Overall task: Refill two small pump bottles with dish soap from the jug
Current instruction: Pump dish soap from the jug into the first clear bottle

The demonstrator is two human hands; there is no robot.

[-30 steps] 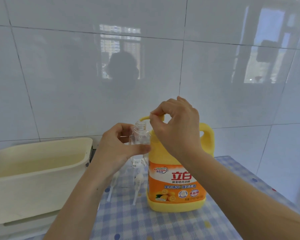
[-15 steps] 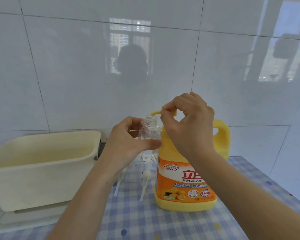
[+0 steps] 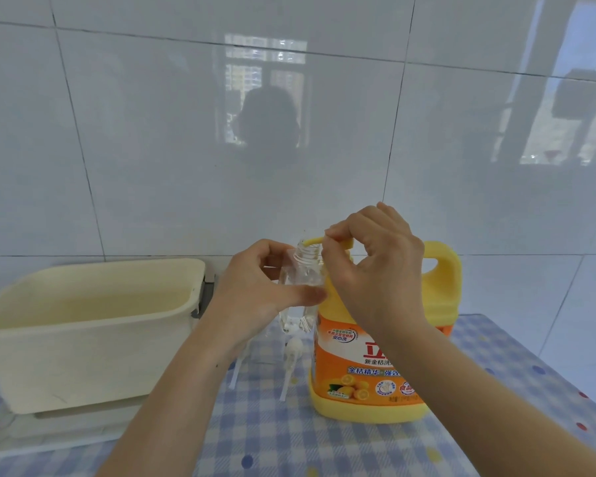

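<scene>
Right hand (image 3: 375,277) is clenched on the pump head of the jug (image 3: 375,366). Left hand (image 3: 255,297) grasps the clear bottle (image 3: 303,277), held off the table with its open neck just under the spout (image 3: 313,240). The jug stands near the back edge of the table (image 3: 324,442). Hazard: if the neck drifts off the spout, soap lands on the table.
</scene>
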